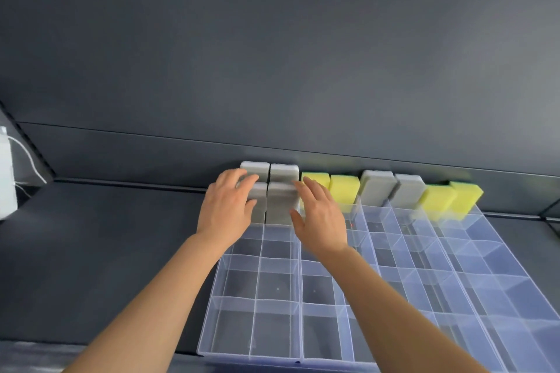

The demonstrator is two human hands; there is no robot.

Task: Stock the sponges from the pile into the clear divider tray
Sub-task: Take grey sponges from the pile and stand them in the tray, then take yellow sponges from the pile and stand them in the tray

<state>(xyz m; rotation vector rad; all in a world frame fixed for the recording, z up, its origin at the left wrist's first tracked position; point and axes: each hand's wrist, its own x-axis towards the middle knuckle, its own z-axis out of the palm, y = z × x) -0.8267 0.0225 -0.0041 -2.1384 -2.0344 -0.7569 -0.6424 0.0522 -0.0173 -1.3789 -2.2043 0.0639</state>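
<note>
"Where are the sponges?"

"In the clear divider tray, at its far end. A back row of sponges stands up tall there, grey and yellow, side by side, right across the tray."

"And the two front grey sponges?"

"They stand in the tray's far left corner, just in front of that row."

"What does the left hand do?"

"It lies over the top of the left one, fingers bent a little. I cannot tell if it grabs or only pushes."

"And the right hand?"

"It is open, with straight fingers, flat by the side of the right one. I think the two hands push the pair together so they stand straight in their little boxes."

"Why standing up?"

"I think more fit that way, one in each box."

"Is much left to do?"

"Yes, I think. Most boxes at the tray's near end hold nothing. I see no pile here, only the dark shelf under the tray."
</note>
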